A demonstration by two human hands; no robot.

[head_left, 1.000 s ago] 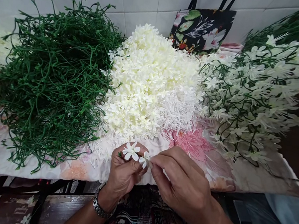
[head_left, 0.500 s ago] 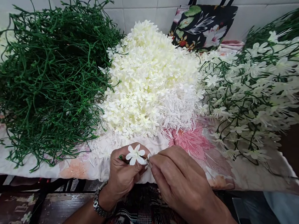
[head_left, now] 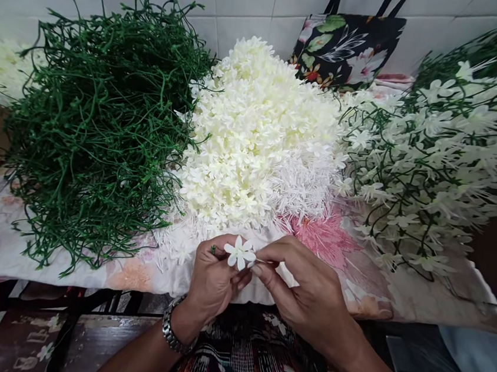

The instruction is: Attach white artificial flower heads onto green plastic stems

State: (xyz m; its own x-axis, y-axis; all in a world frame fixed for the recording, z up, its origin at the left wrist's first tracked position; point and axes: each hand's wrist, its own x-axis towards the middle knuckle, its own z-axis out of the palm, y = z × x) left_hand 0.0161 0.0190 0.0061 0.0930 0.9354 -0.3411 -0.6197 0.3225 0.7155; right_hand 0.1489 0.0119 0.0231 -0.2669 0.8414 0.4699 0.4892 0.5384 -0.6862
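My left hand point(head_left: 214, 280) is closed around a small white artificial flower point(head_left: 240, 252) with a bit of green stem showing at its thumb side. My right hand point(head_left: 304, 289) meets it from the right, its fingertips pinched against the flower's side on something too small to name. Both hands hover at the near edge of the floral cloth point(head_left: 338, 260). Just beyond them lies a big heap of loose white flower heads point(head_left: 258, 134). A wristwatch point(head_left: 172, 332) sits on my left wrist.
A tangled mound of bare green plastic stems point(head_left: 100, 117) fills the left. Finished stems with white flowers point(head_left: 434, 146) pile up on the right. A dark floral bag point(head_left: 347, 45) leans on the tiled wall behind. A patterned fabric covers my lap below.
The second small flower seen between the hands a second ago is no longer separate; the fingertips have closed in on the one flower. The view shifted slightly right.
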